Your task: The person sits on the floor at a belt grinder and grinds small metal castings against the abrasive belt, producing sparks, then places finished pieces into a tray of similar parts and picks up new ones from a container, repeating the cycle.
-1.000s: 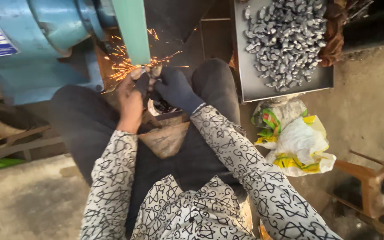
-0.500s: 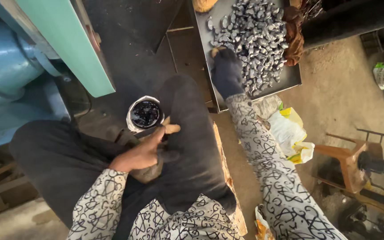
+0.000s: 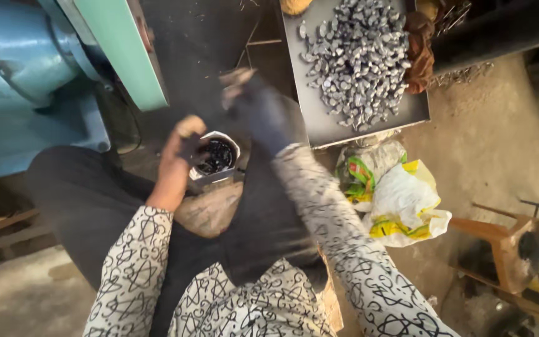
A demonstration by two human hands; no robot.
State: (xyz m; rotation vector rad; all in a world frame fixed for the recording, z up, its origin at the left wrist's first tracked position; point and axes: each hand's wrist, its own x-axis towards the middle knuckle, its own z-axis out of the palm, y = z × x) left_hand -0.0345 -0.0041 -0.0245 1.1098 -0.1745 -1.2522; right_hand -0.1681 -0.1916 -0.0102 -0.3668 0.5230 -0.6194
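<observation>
Reaching into a small white cup (image 3: 216,157) of dark bits, the bare left hand (image 3: 179,156) has its fingers curled at the rim, touching it; whether they pinch anything cannot be told. The gloved right hand (image 3: 258,112) is blurred, raised between the cup and the tray (image 3: 325,128); its fingers look half bent, but whether it grips a piece cannot be told. The cup sits between the person's knees, just beside a brown cloth (image 3: 210,209) on the lap.

Risks, as judged: the cup stands on soft, uneven footing, so a nudge from either hand could tip it and spill the bits onto the floor. The bare hand has no glove, and sharp metal could cut it.

Behind the right hand, the tray holds a heap of grey metal pieces (image 3: 360,59), with a brown rag (image 3: 418,53) at its far edge. A green guard (image 3: 126,50) and a blue machine (image 3: 26,81) stand close on the left, crowding that arm. Crumpled bags (image 3: 400,200) lie under the tray, and a wooden stool (image 3: 506,249) stands well apart to the right.
</observation>
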